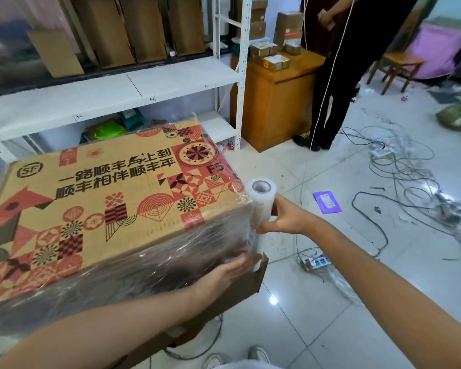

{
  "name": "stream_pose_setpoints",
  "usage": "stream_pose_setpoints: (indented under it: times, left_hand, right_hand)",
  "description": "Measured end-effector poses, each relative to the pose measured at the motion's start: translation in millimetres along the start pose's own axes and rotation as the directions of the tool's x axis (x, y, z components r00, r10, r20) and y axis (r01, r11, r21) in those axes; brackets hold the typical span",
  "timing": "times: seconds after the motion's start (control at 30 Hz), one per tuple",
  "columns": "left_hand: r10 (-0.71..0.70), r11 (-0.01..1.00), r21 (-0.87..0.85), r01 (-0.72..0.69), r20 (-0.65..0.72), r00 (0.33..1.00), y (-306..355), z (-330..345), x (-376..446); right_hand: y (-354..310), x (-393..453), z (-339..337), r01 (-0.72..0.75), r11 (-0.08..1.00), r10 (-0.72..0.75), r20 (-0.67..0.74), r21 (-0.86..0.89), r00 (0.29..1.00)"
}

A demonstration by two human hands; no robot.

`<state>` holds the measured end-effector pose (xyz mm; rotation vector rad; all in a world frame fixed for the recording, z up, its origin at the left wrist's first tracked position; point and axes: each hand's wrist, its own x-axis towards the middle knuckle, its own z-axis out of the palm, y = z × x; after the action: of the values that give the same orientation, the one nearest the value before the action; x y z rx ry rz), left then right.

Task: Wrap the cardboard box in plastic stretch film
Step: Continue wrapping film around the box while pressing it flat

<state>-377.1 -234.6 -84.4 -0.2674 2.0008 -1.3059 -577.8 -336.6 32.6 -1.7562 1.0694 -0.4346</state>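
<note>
A large cardboard box [112,198] printed with red and black patterns fills the left and middle of the head view. Clear stretch film [155,262] covers its near side and wrinkles around its right corner. The film roll [261,206] stands upright at that right corner. My right hand [282,219] grips the roll around its middle. Lower down, my left hand [226,275] lies flat against the filmed near side, fingers reaching the roll's lower end. The box rests on a plain brown carton [237,294] beneath it.
White metal shelving [117,89] with flat cartons stands behind the box. A wooden cabinet [274,102] and a person in black trousers [330,89] stand at the back right. Tangled cables [410,177], a power strip [314,262] and a purple packet [326,202] lie on the tiled floor.
</note>
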Motion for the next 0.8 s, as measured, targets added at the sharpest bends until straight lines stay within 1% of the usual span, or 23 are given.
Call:
stream_pose_setpoints:
  times: [0.13,0.27,0.3,0.4,0.47,0.6,0.63,0.67,0.7,0.73,0.77,0.8]
  left_hand:
    - [-0.082,0.992,-0.093,0.084,0.025,0.996,-23.1,5.4,-13.0]
    - [-0.084,0.993,-0.084,0.084,0.001,0.996,-44.6,4.4,-19.4]
    - [-0.101,0.989,-0.107,0.1,-0.001,0.995,-51.2,1.8,-22.4]
    - [-0.221,0.936,-0.279,0.213,0.003,0.975,-70.5,-4.0,-40.7]
    - [-0.29,0.895,-0.345,0.281,0.026,0.957,-86.9,-5.0,-57.5]
    - [-0.338,0.898,-0.296,0.327,0.014,0.941,-107.2,-7.5,-77.0]
    - [-0.401,0.864,-0.335,0.376,-0.006,0.916,-109.0,-11.5,-77.5]
    - [-0.508,0.795,-0.398,0.458,-0.024,0.861,-110.0,-16.2,-76.1]
    - [-0.63,0.697,-0.471,0.541,-0.042,0.775,-112.0,-21.2,-73.8]
    - [-0.748,0.572,-0.542,0.615,-0.037,0.663,-116.4,-26.4,-70.5]
    - [-0.832,0.431,-0.607,0.668,0.018,0.554,-122.8,-30.9,-67.1]
    - [-0.877,0.27,-0.662,0.7,0.131,0.462,-129.9,-34.4,-63.8]
  right_hand:
    - [1.0,-1.3,-1.4,0.008,1.0,-0.008,0.011,0.007,1.0]
    - [-0.1,0.6,-3.1,0.0,1.0,0.0,0.022,0.011,1.0]
    - [-0.7,1.0,-3.4,0.002,1.0,-0.002,0.027,0.007,1.0]
    - [-0.5,2.0,-3.4,0.025,1.0,-0.025,0.038,-0.003,0.999]
    - [1.5,2.7,-2.0,0.038,0.999,-0.038,0.029,0.009,0.999]
    - [6.3,3.5,0.1,0.071,0.996,-0.072,0.018,0.047,0.997]
    - [7.2,3.0,-0.2,0.07,0.996,-0.072,0.02,0.059,0.997]
    - [8.2,2.5,-1.0,0.067,0.995,-0.069,0.024,0.069,0.997]
    - [9.7,1.9,-1.7,0.068,0.995,-0.07,0.03,0.074,0.997]
    - [11.5,1.5,-2.2,0.072,0.994,-0.076,0.04,0.08,0.996]
    - [13.3,1.4,-2.1,0.077,0.993,-0.082,0.053,0.091,0.995]
    - [14.7,1.4,-1.5,0.079,0.991,-0.087,0.07,0.111,0.994]
